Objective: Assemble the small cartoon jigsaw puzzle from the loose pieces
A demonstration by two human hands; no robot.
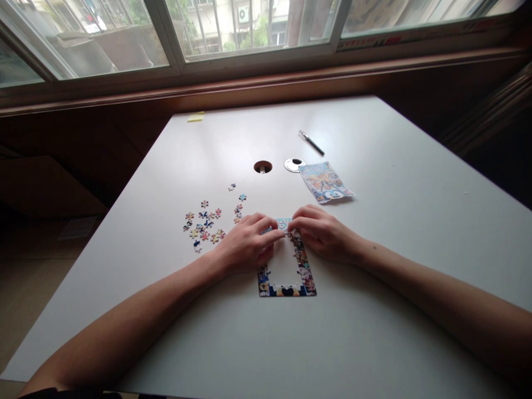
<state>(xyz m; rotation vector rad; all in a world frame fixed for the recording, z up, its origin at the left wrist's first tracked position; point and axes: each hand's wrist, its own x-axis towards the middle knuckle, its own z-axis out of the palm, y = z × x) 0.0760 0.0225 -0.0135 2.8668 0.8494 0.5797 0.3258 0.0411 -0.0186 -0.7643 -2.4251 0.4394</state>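
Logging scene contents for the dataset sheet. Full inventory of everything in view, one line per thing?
Puzzle border: one, multicoloured, between the hands
Loose puzzle pieces: roughly twenty, mixed colours, left of border
Picture sheet: one, blue and orange, beyond right hand
Pen: one, dark with pale end, beyond sheet
Hole cover: one, pale, by sheet's corner
Table hole: one, brown rim, left of cover
Note: one, yellow, far left edge
Table: one, white, under everything above
Window: one, pale frame, behind table
Building and greenery: outside, exact count unclear
Dim items: count unclear, brownish, beside table
Left hand, right hand: bare, at border's top
Forearms: two, bare, reaching inward
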